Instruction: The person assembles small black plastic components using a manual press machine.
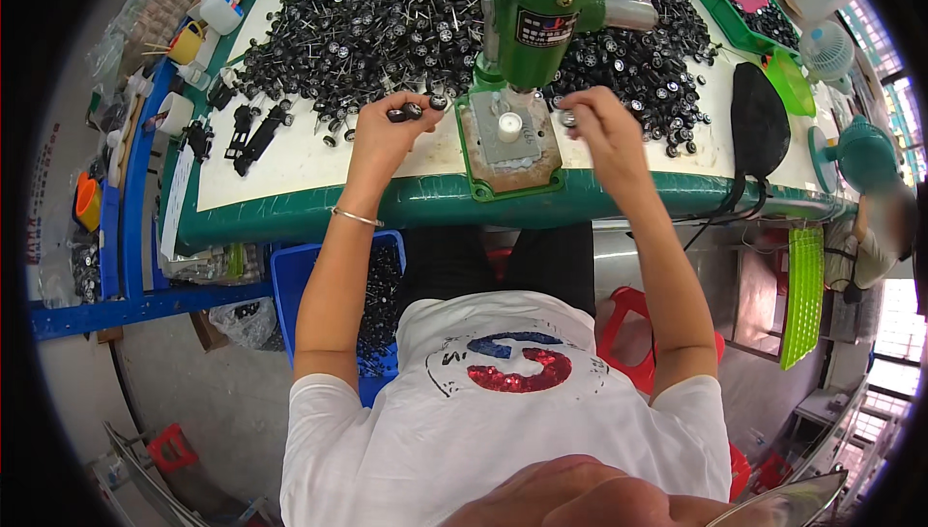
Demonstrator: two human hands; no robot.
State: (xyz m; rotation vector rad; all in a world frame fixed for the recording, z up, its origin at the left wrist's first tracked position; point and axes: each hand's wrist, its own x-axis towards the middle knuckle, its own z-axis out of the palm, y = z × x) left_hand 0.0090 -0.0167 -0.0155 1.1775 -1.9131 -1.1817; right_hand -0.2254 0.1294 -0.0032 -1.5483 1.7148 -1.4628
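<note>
The left hand (385,135) pinches a few small black toy-car wheels (413,110), just left of the green bench press (530,63); over on the right side, the right hand (617,135) has a silver-hubbed wheel (567,120) at its fingertips, though blur leaves it unclear whether that one is gripped. A finger straying between press and round white seat (509,125) could get nipped; a slack pinch might lose a wheel into the heaped wheels (372,39). The press's top is cut off, its body hides some heap, and any axles inside the left hand can't be made out.
</note>
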